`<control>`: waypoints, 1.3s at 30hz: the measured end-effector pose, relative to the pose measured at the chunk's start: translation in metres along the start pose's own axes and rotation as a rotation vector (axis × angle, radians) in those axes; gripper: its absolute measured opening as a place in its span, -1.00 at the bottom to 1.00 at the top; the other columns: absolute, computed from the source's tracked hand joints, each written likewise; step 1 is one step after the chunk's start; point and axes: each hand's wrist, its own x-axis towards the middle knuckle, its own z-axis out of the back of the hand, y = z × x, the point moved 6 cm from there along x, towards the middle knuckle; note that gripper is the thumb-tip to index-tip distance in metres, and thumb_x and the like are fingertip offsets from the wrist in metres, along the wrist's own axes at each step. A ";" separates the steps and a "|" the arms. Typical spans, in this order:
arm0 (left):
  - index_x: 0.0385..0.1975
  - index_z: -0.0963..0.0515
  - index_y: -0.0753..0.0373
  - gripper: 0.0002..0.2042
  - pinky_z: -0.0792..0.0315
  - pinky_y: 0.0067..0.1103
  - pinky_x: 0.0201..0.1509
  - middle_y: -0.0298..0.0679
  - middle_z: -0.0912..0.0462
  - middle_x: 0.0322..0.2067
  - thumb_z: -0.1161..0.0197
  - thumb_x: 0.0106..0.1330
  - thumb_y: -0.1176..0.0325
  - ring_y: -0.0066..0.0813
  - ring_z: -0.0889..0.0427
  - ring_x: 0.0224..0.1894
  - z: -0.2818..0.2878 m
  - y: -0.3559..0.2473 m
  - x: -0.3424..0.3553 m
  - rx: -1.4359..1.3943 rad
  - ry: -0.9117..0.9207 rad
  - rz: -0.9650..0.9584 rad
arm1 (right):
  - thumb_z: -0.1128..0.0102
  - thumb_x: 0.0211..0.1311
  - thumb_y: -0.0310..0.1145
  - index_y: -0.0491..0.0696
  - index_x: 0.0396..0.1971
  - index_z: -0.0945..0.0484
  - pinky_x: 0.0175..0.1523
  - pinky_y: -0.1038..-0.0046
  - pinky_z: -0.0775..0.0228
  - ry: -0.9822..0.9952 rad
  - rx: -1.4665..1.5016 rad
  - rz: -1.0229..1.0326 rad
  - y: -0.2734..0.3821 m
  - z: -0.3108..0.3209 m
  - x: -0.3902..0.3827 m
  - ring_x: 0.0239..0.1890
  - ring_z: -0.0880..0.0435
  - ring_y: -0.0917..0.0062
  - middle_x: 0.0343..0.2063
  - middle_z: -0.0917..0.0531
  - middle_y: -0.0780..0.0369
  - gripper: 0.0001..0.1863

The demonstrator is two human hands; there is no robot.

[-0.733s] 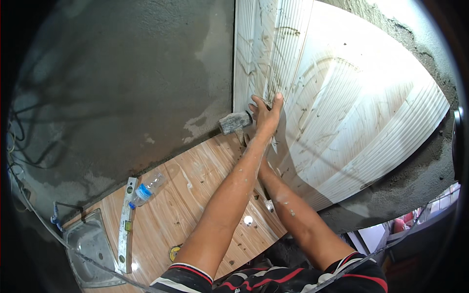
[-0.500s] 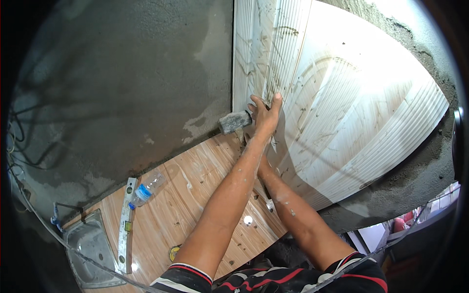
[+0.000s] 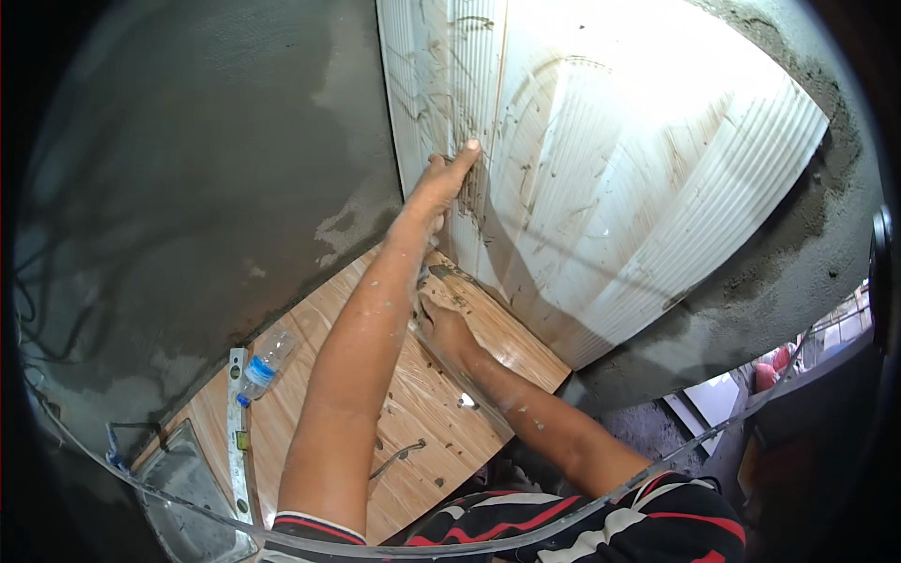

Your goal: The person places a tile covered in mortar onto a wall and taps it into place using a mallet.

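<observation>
My left hand (image 3: 447, 182) is raised to the white ribbed, mortar-smudged wall panel (image 3: 601, 206), fingers apart and touching it near the inner corner. Lower down, my right hand (image 3: 441, 321) is closed on something largely hidden behind my left forearm; a blurred grey shape shows above it. Beneath both arms lies a wood-pattern counter (image 3: 507, 357) spotted with debris and smears.
Grey plastered wall (image 3: 197, 169) rises at left, with cables. A spirit level (image 3: 238, 469), plastic bottle (image 3: 267, 366) and steel sink (image 3: 178, 488) sit at the counter's left. A curved cable crosses low in front. White boards (image 3: 704, 413) lie beyond the counter's right.
The view has shifted, moving the scene left and up. My right hand has pulled down and shows below my left forearm. The grey mallet head seen earlier beside my left hand is out of sight.
</observation>
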 end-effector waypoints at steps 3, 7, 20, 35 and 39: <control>0.55 0.38 0.39 0.17 -0.07 0.03 0.53 0.40 0.04 0.48 -0.21 0.33 -0.32 0.21 -0.09 0.53 -0.006 -0.028 -0.015 0.044 0.020 -0.036 | -0.07 0.34 -0.41 -0.19 0.35 -0.35 0.04 0.08 -0.52 0.037 -0.042 0.019 -0.005 -0.001 -0.013 -0.15 -0.70 -0.09 -0.22 -0.66 -0.23 -0.43; 0.56 0.37 0.32 0.16 -0.19 0.05 0.47 0.32 0.08 0.51 -0.26 0.31 -0.28 0.15 -0.05 0.55 -0.006 -0.075 -0.025 0.120 -0.014 -0.196 | -0.06 0.34 -0.40 -0.23 0.33 -0.34 0.04 0.00 -0.50 0.047 -0.081 0.039 -0.002 0.003 -0.019 -0.18 -0.68 -0.10 -0.27 -0.67 -0.21 -0.44; 0.54 0.55 0.20 0.19 0.07 0.21 0.53 0.20 0.43 0.56 -0.04 0.30 -0.48 0.23 0.29 0.60 0.002 -0.074 -0.004 0.366 0.039 -0.299 | -0.06 0.31 -0.42 -0.21 0.29 -0.38 -0.02 0.04 -0.51 0.097 -0.117 0.011 -0.002 0.003 0.005 -0.19 -0.70 -0.08 -0.29 -0.67 -0.23 -0.46; 0.53 0.14 0.48 0.01 0.14 -0.29 0.63 0.19 0.09 0.54 0.13 0.47 -0.39 0.01 0.06 0.59 -0.106 0.179 -0.001 -0.524 -0.215 0.105 | -0.28 0.35 -0.17 -0.19 0.07 -0.47 0.26 0.19 -0.33 -0.010 0.291 -0.091 -0.055 -0.005 -0.085 0.11 -0.50 0.22 0.06 -0.55 -0.04 -0.54; 0.50 0.18 0.58 0.02 0.24 -0.20 0.64 0.35 0.26 0.53 0.15 0.48 -0.35 0.15 0.26 0.61 -0.100 0.116 -0.017 -0.184 -0.190 -0.077 | -0.18 0.45 -0.11 -0.21 0.30 -0.35 0.43 0.25 -0.22 0.054 0.316 -0.104 -0.036 0.019 -0.058 0.33 -0.42 0.21 0.27 -0.48 -0.11 -0.39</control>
